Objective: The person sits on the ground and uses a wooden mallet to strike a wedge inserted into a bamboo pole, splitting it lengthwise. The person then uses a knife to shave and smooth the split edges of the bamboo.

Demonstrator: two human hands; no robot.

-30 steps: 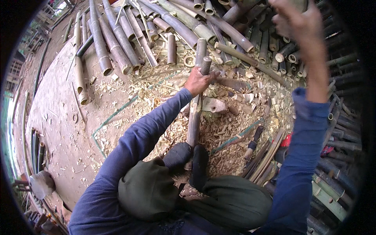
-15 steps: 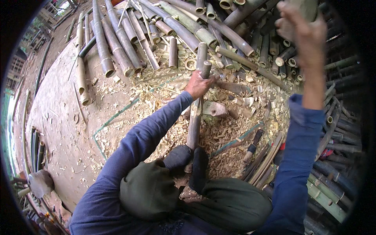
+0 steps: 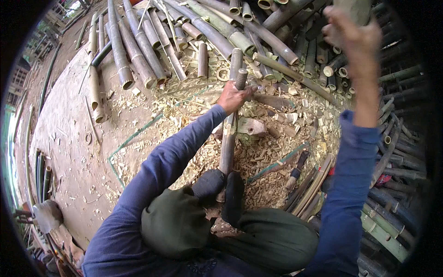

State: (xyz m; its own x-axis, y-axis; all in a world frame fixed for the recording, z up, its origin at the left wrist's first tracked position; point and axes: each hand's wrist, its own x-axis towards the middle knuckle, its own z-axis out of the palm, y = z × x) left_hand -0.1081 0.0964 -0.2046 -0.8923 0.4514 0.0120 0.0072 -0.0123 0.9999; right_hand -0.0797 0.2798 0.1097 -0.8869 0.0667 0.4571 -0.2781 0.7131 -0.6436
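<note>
My left hand (image 3: 232,98) is closed around a short ridged rod (image 3: 241,79), held upright against a bamboo pole (image 3: 227,154). The pole stretches away from me, its near end between my dark-covered feet (image 3: 234,189) and its far end past my hand. Whatever lies at the rod's lower end is hidden by the hand. High at the right, my right hand (image 3: 353,39) is raised and somewhat blurred. Its fingers grip a thick grey-green block (image 3: 353,10), mallet-like, which the picture's upper rim cuts off.
Pale chips (image 3: 263,184) cover the ground around a wooden block (image 3: 251,126) beside the pole. Long bamboo poles (image 3: 138,51) lie across the far side. Stacked bamboo (image 3: 392,203) lines my right. A dark-handled tool (image 3: 297,171) and split strips (image 3: 311,187) lie near my right knee.
The right hand, still raised with the block, has shifted very slightly left. My left hand keeps its hold on the rod against the pole.
</note>
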